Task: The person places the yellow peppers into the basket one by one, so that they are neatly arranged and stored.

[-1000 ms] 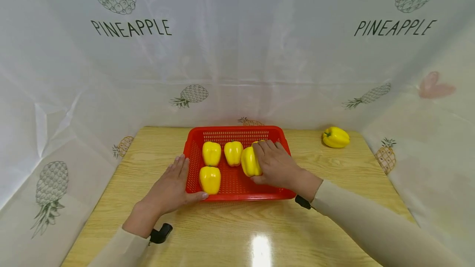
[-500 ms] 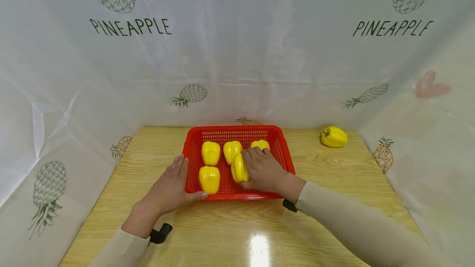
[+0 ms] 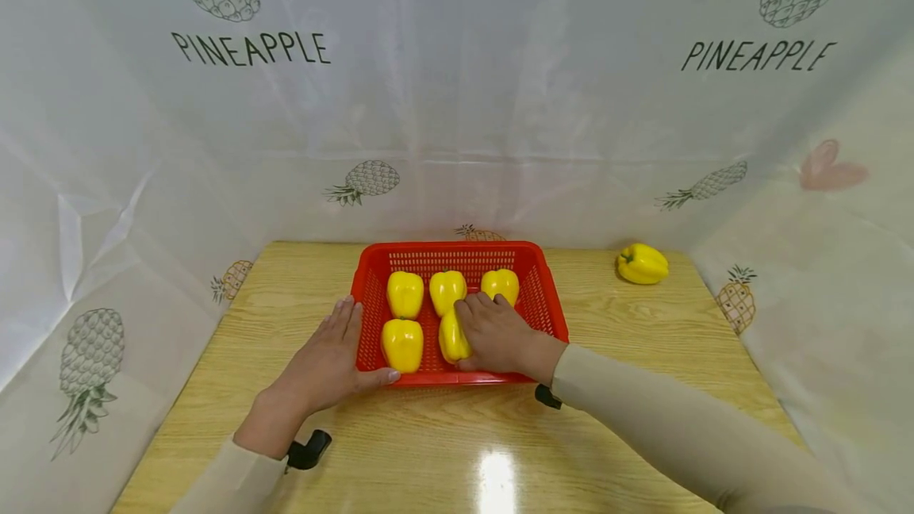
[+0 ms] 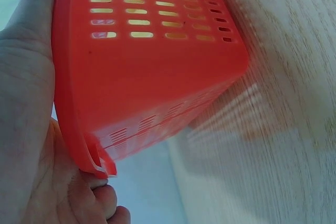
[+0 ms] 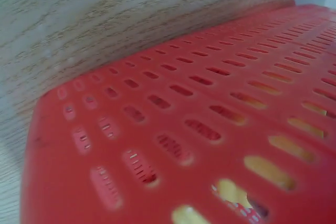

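Note:
A red slotted plastic basket (image 3: pixel 457 378) stands on the table with several yellow bell peppers inside. Three of them, such as the back-left bell pepper (image 3: pixel 405 295), form a back row, and another bell pepper (image 3: pixel 403 346) sits at the front left. My right hand (image 3: pixel 494 333) grips a yellow bell pepper (image 3: pixel 453 338) in the front middle of the basket, its fingers curled over the right side. Along the basket's left rim rests my left hand (image 3: pixel 324 363), fingers straight and thumb at the front edge. In the right wrist view the slotted basket wall (image 5: pixel 173 108) hides the right hand.
One more yellow bell pepper (image 3: pixel 643 264) lies on its side at the table's back right. The wooden table (image 3: pixel 400 450) reaches a white pineapple-printed sheet (image 3: pixel 457 117) at the back and sides.
My right hand has moved left and toward the front with its bell pepper, uncovering the back-right pepper in the basket. The left hand has stayed on the rim.

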`<control>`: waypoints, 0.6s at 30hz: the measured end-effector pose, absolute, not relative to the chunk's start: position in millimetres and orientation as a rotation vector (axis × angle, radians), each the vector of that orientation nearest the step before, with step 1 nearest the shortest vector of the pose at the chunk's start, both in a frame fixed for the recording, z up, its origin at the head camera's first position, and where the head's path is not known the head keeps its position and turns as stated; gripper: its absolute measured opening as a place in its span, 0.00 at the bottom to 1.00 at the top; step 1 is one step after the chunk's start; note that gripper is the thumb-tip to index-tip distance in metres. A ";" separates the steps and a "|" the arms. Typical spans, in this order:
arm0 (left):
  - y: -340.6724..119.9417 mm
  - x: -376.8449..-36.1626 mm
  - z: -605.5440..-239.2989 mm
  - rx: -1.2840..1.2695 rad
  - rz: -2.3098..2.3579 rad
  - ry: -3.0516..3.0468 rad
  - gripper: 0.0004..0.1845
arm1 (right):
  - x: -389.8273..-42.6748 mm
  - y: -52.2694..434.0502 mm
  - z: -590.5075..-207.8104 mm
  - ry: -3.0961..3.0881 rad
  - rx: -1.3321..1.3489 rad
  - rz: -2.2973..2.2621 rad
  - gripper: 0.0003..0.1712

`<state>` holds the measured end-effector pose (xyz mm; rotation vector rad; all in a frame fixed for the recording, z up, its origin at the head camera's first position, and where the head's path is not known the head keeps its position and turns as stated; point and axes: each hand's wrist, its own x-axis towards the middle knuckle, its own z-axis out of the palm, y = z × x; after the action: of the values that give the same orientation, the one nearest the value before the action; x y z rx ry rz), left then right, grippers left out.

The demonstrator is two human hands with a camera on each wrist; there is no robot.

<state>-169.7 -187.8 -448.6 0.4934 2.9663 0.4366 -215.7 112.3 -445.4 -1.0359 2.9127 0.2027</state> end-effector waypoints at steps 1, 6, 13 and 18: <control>-188.2 -169.6 -448.8 0.493 0.439 2.968 0.74 | -216.4 110.9 -445.7 2.906 -1.033 0.214 0.54; -189.4 -168.7 -449.3 0.495 0.456 2.970 0.74 | -220.1 105.2 -449.9 2.893 -1.031 0.266 0.53; -189.6 -168.8 -449.3 0.489 0.472 2.968 0.74 | -223.7 103.1 -455.5 2.873 -0.991 0.231 0.57; -188.7 -169.4 -449.7 0.492 0.478 2.963 0.74 | -223.6 104.9 -456.1 2.853 -0.980 0.170 0.57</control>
<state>-169.4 -188.7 -449.7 0.4918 2.9628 0.4778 -223.6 104.9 -456.1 -0.9802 2.8531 0.1703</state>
